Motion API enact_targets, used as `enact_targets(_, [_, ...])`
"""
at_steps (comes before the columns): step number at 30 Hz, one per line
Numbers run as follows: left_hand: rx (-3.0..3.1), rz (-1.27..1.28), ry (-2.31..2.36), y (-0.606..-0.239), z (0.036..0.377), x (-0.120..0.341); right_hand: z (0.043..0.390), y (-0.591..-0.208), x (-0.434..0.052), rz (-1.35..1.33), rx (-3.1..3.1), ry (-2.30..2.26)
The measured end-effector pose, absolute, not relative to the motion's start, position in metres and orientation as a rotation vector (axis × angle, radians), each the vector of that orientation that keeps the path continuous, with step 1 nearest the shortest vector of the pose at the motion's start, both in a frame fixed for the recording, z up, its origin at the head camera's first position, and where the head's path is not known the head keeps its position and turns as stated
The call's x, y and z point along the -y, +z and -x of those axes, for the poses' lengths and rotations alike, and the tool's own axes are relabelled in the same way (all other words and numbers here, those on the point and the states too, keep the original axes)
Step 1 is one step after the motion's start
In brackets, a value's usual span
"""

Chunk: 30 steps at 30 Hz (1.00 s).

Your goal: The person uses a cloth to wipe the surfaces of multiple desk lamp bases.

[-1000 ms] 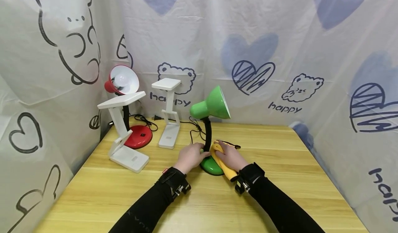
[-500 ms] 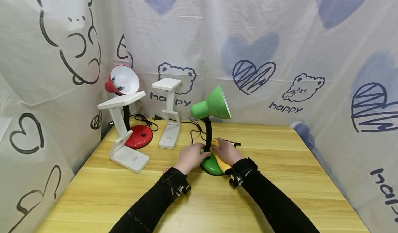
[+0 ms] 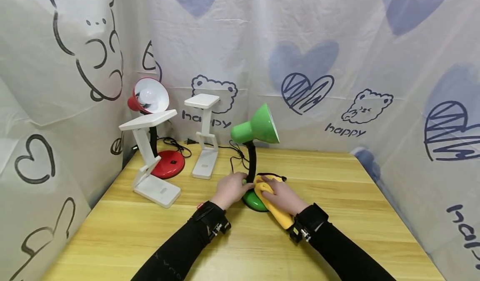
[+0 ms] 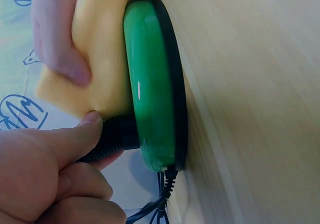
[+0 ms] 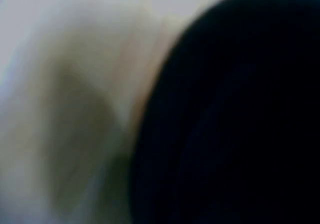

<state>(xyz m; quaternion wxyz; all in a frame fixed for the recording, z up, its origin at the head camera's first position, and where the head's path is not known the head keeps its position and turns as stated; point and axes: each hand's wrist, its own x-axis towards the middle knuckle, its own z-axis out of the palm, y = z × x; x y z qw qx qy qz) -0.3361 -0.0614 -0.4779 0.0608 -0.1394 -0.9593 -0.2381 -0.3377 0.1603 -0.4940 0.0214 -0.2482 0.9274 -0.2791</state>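
Note:
A green desk lamp (image 3: 256,127) stands upright on the table, its shade facing right. Low on its black neck (image 3: 252,162), my left hand (image 3: 229,190) grips with thumb and fingers. My right hand (image 3: 283,196) holds a yellow cloth (image 3: 282,217) against the right side of the lamp's round green base (image 3: 254,201). From the left wrist, the cloth (image 4: 106,78) lies over the upper face of the glossy base (image 4: 150,83), with the right fingers (image 4: 65,58) on it. The right wrist view is mostly dark and blurred.
At the left stand a white folding lamp (image 3: 157,191), a red lamp (image 3: 168,164) behind it, and another white lamp (image 3: 205,163). Black cables (image 3: 176,146) lie along the table's back. A patterned curtain (image 3: 307,22) hangs behind and at both sides.
My right hand with the cloth moves up and forward along the base, then back down and to the right. The left hand keeps its grip, and the lamp stays in place.

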Motion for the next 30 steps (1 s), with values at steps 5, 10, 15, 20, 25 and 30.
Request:
enact_targets(5, [2.911, 0.408, -0.732, -0.477, 0.336, 0.062, 0.323, -0.491, -0.169, 0.920, -2.839, -0.753])
enact_targets(10, [2.918, 0.406, -0.715, -0.477, 0.335, 0.061, 0.305, -0.488, -0.175, 1.052, -2.755, -0.724])
enact_targets(15, [2.914, 0.399, -0.710, -0.478, 0.336, 0.060, 0.293, -0.485, -0.176, 1.131, -2.719, -0.690])
enact_targets(20, [2.912, 0.398, -0.708, -0.477, 0.335, 0.060, 0.298, -0.489, -0.176, 1.178, -2.741, -0.716])
enact_targets(25, [2.910, 0.414, -0.704, -0.477, 0.336, 0.061, 0.316, -0.496, -0.176, 1.132, -2.824, -0.731])
enact_targets(30, [2.903, 0.427, -0.699, -0.478, 0.337, 0.061, 0.336, -0.495, -0.171, 0.993, -2.888, -0.764])
